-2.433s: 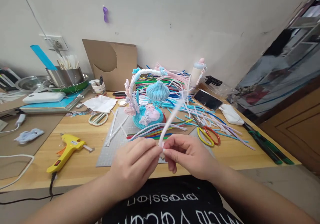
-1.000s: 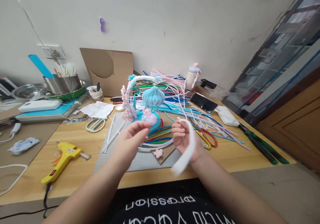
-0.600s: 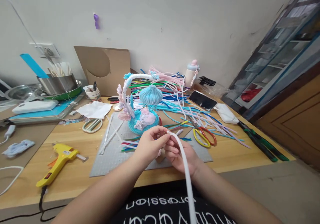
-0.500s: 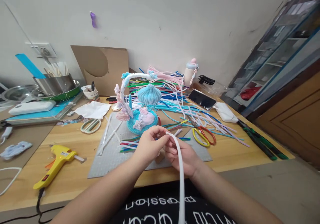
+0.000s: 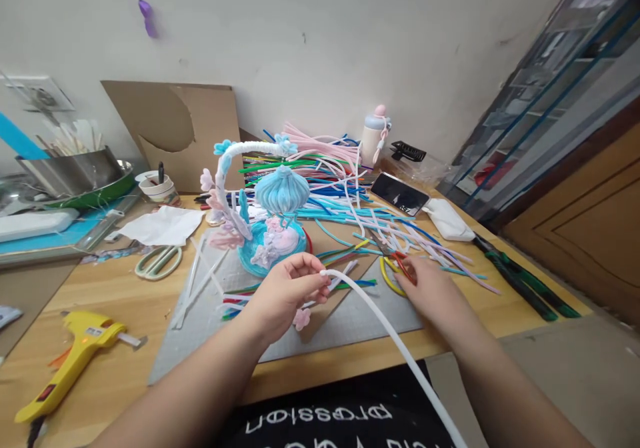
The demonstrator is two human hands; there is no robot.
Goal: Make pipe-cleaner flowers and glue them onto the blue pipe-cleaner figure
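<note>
My left hand [image 5: 290, 295] pinches the tip of a long white pipe cleaner [image 5: 385, 325] between thumb and fingers. From there the stem curves down to the right, past my lap. At the mat's right side, my right hand [image 5: 430, 288] has its fingers closed at the red loop of the scissors [image 5: 393, 278], whose other loop is yellow. The scissors lie on the table. Beyond my left hand stands a pipe-cleaner lamp-like piece with a blue pleated shade [image 5: 283, 189], a white arch and a blue round base. A small pink flower [image 5: 301, 319] sits below my left fingers.
A grey cutting mat [image 5: 350, 321] lies in front. Many coloured pipe cleaners [image 5: 325, 161] are heaped behind. A yellow glue gun [image 5: 75, 355] and pale-handled scissors [image 5: 159, 263] lie left; a phone [image 5: 400, 193] and green-black pliers [image 5: 520, 278] lie right. A bottle [image 5: 374, 138] stands behind.
My right hand has left the pipe cleaner and moved right to the scissors' handles. My left hand keeps the tip pinched. The view has shifted slightly to the right.
</note>
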